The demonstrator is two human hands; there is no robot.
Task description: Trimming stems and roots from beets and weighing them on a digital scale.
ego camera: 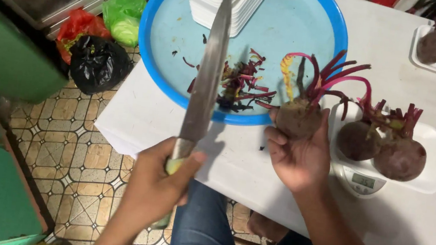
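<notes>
Here, in the head view, the person's left hand (159,184) is clamped around the pale handle of a large knife (207,72), whose long grey blade points up and away over the near rim of a round blue tray (154,60). The right hand (299,153) is closed around a beetroot (298,118), fingers wrapped under and beside the dark root, and holds it just at the tray's near right edge, above the white table (435,229). The beetroot's red and purple stalks curl upward and to the right, with one yellowish stem among them. The two hands are apart, the knife to the left and the root to the right, and the blade does not touch the beetroot. On the tray lies a small heap of cut red stem trimmings (241,84), and at its far side stands a stack of white foam trays (226,0). Just right of the held root, two more beetroots (382,149) sit side by side in a white foam tray (432,163) that rests on a small white digital scale (361,182). At the far right corner, another white tray (427,61) holds further beetroots. On the patterned tile floor (82,162) to the left lie a black bag (98,65), a red bag (78,24) and a green bag (123,13). The person's legs in blue jeans (203,230) show below the table edge.
</notes>
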